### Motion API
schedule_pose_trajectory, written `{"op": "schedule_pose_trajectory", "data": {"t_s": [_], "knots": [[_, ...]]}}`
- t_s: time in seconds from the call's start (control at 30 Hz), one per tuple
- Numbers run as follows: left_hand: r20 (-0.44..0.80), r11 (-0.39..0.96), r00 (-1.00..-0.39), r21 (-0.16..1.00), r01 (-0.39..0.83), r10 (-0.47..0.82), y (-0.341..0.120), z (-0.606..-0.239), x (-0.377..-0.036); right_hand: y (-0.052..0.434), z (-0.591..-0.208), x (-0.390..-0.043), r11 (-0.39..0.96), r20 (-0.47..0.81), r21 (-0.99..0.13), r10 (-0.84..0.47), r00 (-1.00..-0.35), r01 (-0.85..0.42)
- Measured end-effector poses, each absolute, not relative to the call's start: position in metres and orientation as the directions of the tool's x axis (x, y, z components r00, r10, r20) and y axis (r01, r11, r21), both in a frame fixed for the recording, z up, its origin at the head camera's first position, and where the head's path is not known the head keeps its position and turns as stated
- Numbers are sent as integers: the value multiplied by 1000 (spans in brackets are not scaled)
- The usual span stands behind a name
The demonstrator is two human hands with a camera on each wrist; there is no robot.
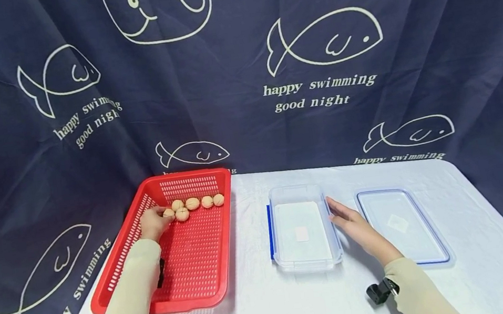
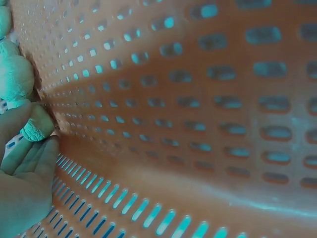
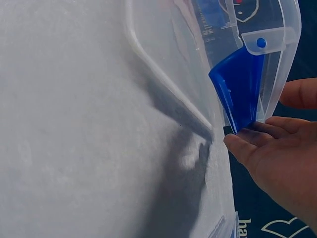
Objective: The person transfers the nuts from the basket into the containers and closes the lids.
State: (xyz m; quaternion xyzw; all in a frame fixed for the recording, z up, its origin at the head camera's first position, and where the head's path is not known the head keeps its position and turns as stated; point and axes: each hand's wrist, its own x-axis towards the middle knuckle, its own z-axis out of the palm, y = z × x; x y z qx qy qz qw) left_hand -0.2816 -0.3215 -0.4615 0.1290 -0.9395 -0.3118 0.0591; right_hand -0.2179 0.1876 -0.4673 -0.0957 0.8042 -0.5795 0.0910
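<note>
My left hand [image 1: 153,224] reaches into the red plastic basket [image 1: 168,307] and pinches a walnut [image 2: 38,125] between thumb and fingers, close to the slotted wall. Several other walnuts [image 1: 192,203] lie in a loose row along the basket's far end. On the table's middle stands a clear plastic container [image 1: 311,265] without its lid. My right hand [image 1: 353,226] rests at its right side, fingers fairly straight. In the right wrist view the fingertips [image 3: 237,146] are right at the blue latch [image 3: 242,87], which hangs down, and the thumb is by the rim.
A clear lid with a blue seal [image 1: 406,227] lies flat to the right of the container, beside my right forearm. The white-covered table [image 1: 272,313] ends at a dark blue curtain [image 1: 240,73] with fish drawings. A pale label [image 1: 302,233] shows at the container's bottom.
</note>
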Motion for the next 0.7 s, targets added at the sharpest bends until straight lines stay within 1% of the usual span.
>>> {"op": "schedule_pose_trajectory", "data": {"t_s": [0.03, 0.17, 0.23, 0.27, 0.33, 0.53, 0.7], "knots": [[69, 774, -960, 609, -174, -270, -326, -469, -287, 188, -467, -218, 312, -35, -949, -257, -966, -48], [75, 771, -961, 616, -163, -264, -331, -472, -292, 188, -467, -216, 322, -39, -945, -249, -968, -45], [102, 769, -960, 623, -143, -262, -326, -468, -288, 188, -467, -216, 325, -42, -945, -246, -968, -42], [72, 763, -959, 623, -171, -273, -322, -461, -285, 188, -467, -216, 327, -45, -944, -246, -968, -39], [99, 763, -956, 628, -154, -275, -318, -457, -282, 188, -467, -216, 326, -53, -945, -243, -969, -31], [136, 760, -950, 636, -134, -281, -315, -447, -280, 186, -466, -215, 351, -85, -936, -231, -969, -1], [152, 735, -941, 666, -130, -304, -311, -434, -277, 184, -468, -215, 349, -89, -937, -219, -972, 7]]}}
